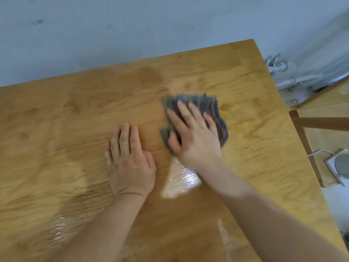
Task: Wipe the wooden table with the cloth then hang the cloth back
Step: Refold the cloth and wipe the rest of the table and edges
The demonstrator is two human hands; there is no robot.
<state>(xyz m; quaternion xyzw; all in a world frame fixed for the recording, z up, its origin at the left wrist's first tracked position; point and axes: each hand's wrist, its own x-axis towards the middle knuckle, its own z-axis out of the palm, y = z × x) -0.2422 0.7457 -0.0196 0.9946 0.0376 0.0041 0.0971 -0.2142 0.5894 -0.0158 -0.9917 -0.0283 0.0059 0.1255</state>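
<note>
You are pressing your right hand (194, 137), fingers spread, flat on the soft, limp cloth (207, 108), while your left hand (128, 159), fingers together, is bracing on the table (56, 129).

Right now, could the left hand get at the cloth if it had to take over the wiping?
Probably yes. The left hand lies flat on the table just beside the cloth, with only bare wood between. The right hand covers most of it, though.

left hand (130, 159) flat, fingers together, right hand (192, 135) splayed, palm down
</note>
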